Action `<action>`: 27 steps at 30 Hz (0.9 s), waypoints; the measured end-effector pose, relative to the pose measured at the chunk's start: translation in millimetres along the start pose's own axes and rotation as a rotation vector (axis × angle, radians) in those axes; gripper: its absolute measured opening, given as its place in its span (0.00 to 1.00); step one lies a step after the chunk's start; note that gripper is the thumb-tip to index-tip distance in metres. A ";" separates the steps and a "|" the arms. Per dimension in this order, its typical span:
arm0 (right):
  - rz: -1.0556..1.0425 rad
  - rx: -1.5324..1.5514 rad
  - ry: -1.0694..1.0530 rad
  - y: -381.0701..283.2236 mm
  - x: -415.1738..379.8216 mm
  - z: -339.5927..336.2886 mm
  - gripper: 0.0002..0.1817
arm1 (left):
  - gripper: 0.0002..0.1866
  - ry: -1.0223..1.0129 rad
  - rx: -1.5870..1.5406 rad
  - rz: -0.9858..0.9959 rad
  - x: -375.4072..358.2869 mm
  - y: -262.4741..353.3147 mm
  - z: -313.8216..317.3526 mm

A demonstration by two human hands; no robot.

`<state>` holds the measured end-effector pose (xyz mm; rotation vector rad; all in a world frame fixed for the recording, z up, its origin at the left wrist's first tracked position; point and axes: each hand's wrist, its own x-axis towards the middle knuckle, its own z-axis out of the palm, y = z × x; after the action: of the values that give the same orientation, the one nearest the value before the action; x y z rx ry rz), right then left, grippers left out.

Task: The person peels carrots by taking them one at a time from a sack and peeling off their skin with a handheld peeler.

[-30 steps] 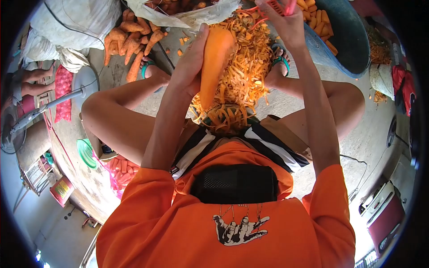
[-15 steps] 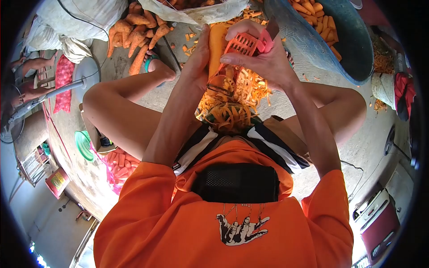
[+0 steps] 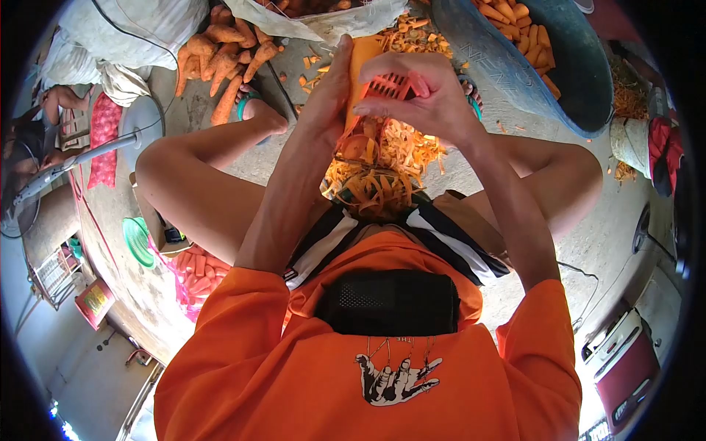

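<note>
A large orange carrot [image 3: 362, 62] stands lengthwise between my hands, its near end over a heap of peelings [image 3: 412, 147]. My left hand [image 3: 332, 88] grips its left side, with the fingers mostly hidden behind it. In my right hand [image 3: 423, 95] is a red slotted peeler [image 3: 391, 86], pinched between thumb and curled fingers. The peeler lies against the carrot's right side. Orange strips hang below it and pile up between my legs.
Unpeeled carrots [image 3: 220, 55] lie on the floor at the upper left, beside a white sack [image 3: 316, 26]. A blue container [image 3: 515, 81] at the upper right holds peeled carrots [image 3: 533, 44]. A green basket [image 3: 137, 241] and a pink bag [image 3: 195, 275] are at the left. Another person's hand shows at far left.
My right hand has moved slightly left and turned, bringing the peeler flatter against the carrot. The carrot and my left hand have shifted a little. The person at far left has moved.
</note>
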<state>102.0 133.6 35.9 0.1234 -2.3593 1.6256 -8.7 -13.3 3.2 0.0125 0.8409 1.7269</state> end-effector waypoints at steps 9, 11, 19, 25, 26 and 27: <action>0.127 0.126 0.013 -7.3 1.9 -1.4 0.15 | 0.33 0.113 0.021 0.090 -0.4 2.5 19.9; 0.106 0.197 0.010 -8.9 0.1 0.4 0.15 | 0.33 0.120 -0.005 0.083 1.5 3.5 16.8; -0.012 -0.052 0.035 2.8 3.4 -9.6 0.15 | 0.32 0.116 -0.031 0.072 1.1 -1.3 11.3; -0.062 -0.169 0.456 27.5 23.7 -50.8 0.12 | 0.32 0.125 -0.155 -0.064 10.5 -12.0 0.4; -0.038 0.214 0.410 24.9 20.6 -39.7 0.10 | 0.32 0.108 -0.149 -0.061 11.8 -9.3 0.1; -0.043 0.216 0.409 26.0 19.5 -38.1 0.10 | 0.32 0.091 -0.141 -0.059 12.8 -6.3 0.5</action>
<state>84.2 180.1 30.3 -0.1064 -1.8648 1.6931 -7.6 -1.6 -4.9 -0.1852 0.7762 1.7377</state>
